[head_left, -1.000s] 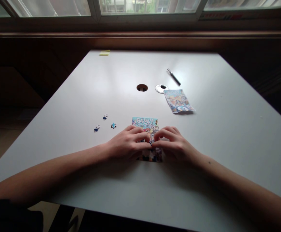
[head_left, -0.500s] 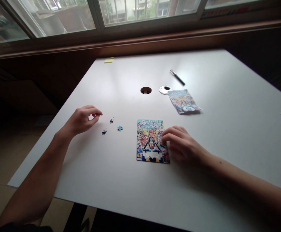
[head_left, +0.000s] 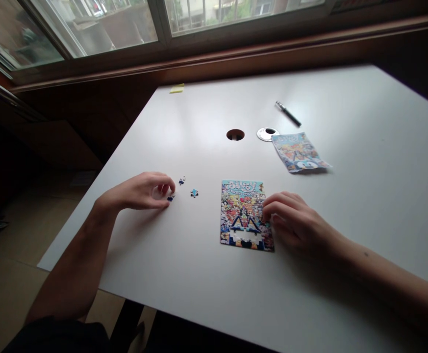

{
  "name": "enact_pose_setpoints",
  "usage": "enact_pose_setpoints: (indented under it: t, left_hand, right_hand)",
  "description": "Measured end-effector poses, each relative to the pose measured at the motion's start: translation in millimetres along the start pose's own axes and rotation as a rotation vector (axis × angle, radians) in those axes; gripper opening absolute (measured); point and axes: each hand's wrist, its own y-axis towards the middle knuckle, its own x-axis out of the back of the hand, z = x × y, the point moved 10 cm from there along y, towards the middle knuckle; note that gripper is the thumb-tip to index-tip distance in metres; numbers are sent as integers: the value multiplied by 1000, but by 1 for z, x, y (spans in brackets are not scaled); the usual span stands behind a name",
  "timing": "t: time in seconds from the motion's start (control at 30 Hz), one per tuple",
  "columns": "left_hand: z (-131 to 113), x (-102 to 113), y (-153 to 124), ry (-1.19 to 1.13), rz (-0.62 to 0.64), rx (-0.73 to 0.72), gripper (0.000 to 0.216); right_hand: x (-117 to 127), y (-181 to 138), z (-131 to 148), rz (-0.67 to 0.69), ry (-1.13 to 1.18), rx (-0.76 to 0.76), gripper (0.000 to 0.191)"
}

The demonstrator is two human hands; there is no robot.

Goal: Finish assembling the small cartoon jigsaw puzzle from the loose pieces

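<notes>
My left hand is at the left of the table, thumb and fingers closed around the edges of a small dark-blue and white puzzle piece. That piece still appears to be at table level. Just beyond the fingertips lie another dark-blue and white piece and a light-blue and black piece. A colourful jigsaw puzzle lies flat to the right, with a pale gap in its lower part. My right hand has its fingers curled against the puzzle's right edge; the fingertips are partly hidden.
A creased picture sheet overlaps a round metal cover behind the puzzle. Left of the cover is a round hole in the white table. Farther back lie a dark pen and a yellow note.
My left hand has moved right and nearer to me, and its fingers now surround the closest loose piece. My right hand stays at the puzzle's edge. The whole view has shifted slightly.
</notes>
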Motion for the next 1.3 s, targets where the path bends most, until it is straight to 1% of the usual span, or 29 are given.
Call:
enact_pose_setpoints:
  t: [0.17,0.5,0.7,0.87,1.0,1.07,1.13,1.17,1.23,1.3]
  left_hand:
    - [-2,-4,1,-26,22,-19,17]
    - [-4,-5,3,-42,1,-37,14]
    - [-2,-4,5,-25,-54,-37,14]
    - [-8,-2,7,-26,-104,-75,12]
    - [-12,-5,10,-60,-126,-99,12]
    - [-15,-8,12,-160,-147,-96,12]
    - [-17,-15,16,-355,-166,-62,14]
    - [-18,-21,18,-476,-164,-38,15]
    - [-25,-40,24,-703,-113,4,19]
    - [-35,-58,29,-855,-53,23,23]
  right_hand:
    - [-2,-1,0,13,-3,16,25]
    - [-2,0,1,15,4,2,26]
    - [-2,0,0,25,10,0,27]
    - [-3,1,0,35,9,-4,28]
    - [-3,0,0,34,8,-5,30]
    - [-3,-1,0,35,10,-4,31]
    - [-3,-1,0,34,12,-2,32]
    - [-3,-1,1,33,12,0,33]
    - [-2,0,2,32,12,6,34]
    - [-2,0,3,34,9,12,34]
